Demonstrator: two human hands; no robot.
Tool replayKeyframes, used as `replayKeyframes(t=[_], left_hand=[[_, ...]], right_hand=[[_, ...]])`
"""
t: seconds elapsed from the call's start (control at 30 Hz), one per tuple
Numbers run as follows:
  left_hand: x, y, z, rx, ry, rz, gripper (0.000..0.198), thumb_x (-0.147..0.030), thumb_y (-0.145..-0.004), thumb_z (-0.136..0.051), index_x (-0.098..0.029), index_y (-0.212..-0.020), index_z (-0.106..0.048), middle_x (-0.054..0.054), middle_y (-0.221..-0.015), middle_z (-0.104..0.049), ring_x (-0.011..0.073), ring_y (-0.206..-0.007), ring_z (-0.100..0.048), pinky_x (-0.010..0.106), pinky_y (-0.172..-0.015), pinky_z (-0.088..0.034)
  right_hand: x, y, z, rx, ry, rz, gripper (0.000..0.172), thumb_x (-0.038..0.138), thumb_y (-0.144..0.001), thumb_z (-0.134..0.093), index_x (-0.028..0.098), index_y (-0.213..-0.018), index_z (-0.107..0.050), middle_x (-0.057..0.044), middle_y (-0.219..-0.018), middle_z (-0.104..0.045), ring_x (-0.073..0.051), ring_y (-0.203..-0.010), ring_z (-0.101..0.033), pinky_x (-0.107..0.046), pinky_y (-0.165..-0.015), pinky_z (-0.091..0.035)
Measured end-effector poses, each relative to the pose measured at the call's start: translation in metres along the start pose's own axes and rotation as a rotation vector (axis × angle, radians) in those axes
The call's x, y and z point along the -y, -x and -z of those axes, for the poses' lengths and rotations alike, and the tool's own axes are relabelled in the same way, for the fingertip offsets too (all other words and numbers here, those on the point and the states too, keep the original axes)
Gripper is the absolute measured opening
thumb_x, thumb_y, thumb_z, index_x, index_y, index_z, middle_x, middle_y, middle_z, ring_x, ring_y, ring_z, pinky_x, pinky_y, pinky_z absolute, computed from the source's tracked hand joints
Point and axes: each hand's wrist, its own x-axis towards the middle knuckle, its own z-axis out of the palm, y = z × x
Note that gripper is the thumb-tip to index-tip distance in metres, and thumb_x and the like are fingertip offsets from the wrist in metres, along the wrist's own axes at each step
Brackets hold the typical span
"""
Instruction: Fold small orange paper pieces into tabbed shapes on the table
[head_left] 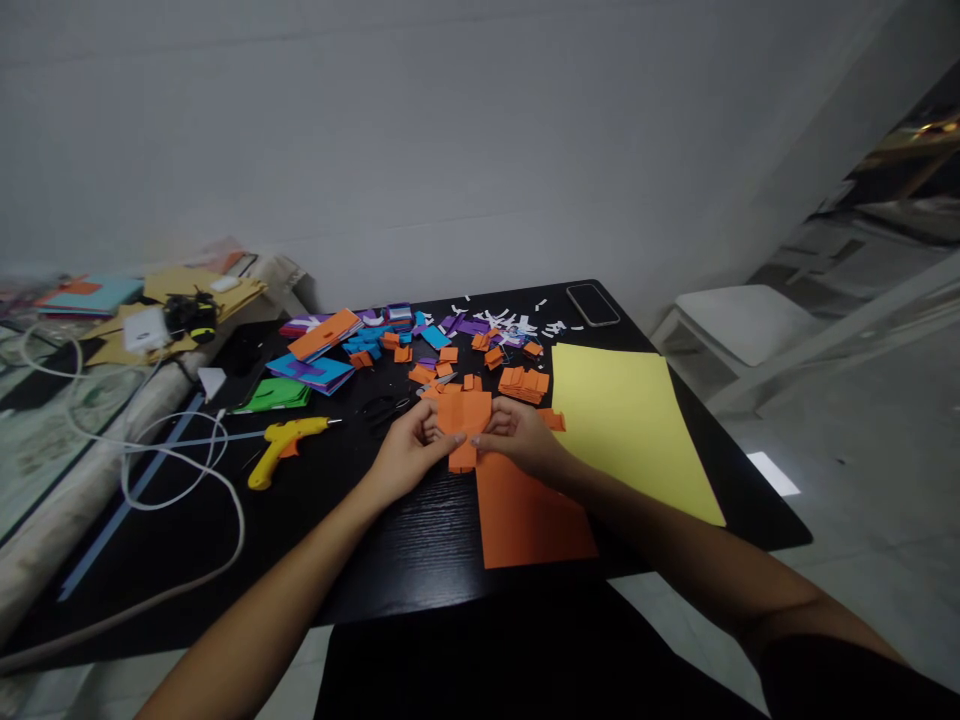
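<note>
Pinching orange paper [463, 412]: left grip [411, 445], right grip [527, 437]

The left arm [292, 592], bare, slanted from the near left toward the far middle, its wrist [382, 483] nearly in line with the forearm. The right arm [660, 525] came in from the near right, bent at the elbow [765, 622], with a dark sleeve [840, 682] above it. The left grip [409, 450] and right grip [529, 440] faced each other, near but apart, both closed in a pinch. The left thumb [448, 446] and right thumb [492, 443] pointed inward, fingers [503, 410] curled on their far side.
</note>
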Motion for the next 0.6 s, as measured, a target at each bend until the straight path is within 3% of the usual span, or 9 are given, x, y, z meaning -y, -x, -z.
replayKeyframes(t=[0.13,0.4,0.5,0.6], left_hand=[[-0.004,-0.0004,0.0017,-0.012,-0.01,0.007,0.038,-0.033,-0.077,-0.084,-0.016,-0.105,-0.065,0.003,-0.089,-0.073,0.0146,-0.075,-0.068,0.024,-0.068,-0.051],[-0.0015,-0.0011,0.0018,-0.017,0.004,0.014,0.041,-0.034,-0.077,-0.084,-0.017,-0.108,-0.064,0.004,-0.093,-0.074,0.016,-0.079,-0.07,0.025,-0.071,-0.053],[0.0003,-0.0003,0.0002,-0.006,-0.015,0.004,0.042,-0.034,-0.078,-0.084,-0.016,-0.11,-0.065,0.004,-0.094,-0.074,0.0161,-0.079,-0.07,0.025,-0.07,-0.053],[-0.0005,0.0,0.0,0.01,-0.012,0.002,0.042,-0.034,-0.078,-0.083,-0.016,-0.111,-0.064,0.005,-0.097,-0.075,0.0164,-0.082,-0.071,0.025,-0.073,-0.053]], right_hand=[[0.0036,0.0013,0.0002,-0.011,-0.028,-0.017,0.034,0.03,-0.071,-0.083,0.02,-0.095,-0.061,0.002,-0.071,-0.071,-0.017,-0.067,-0.071,-0.034,-0.071,-0.059],[0.0076,0.0031,-0.004,-0.012,-0.057,0.01,0.032,0.024,-0.072,-0.078,0.021,-0.099,-0.061,-0.001,-0.081,-0.074,-0.018,-0.073,-0.072,-0.036,-0.076,-0.06],[0.0078,0.0037,-0.0049,-0.035,-0.029,0.04,0.036,0.028,-0.069,-0.083,0.021,-0.098,-0.061,-0.002,-0.089,-0.075,-0.019,-0.08,-0.073,-0.035,-0.08,-0.06],[0.0082,0.0036,-0.0035,-0.051,0.006,0.033,0.034,0.033,-0.074,-0.081,0.022,-0.098,-0.06,-0.001,-0.081,-0.074,-0.02,-0.074,-0.073,-0.037,-0.078,-0.061]])
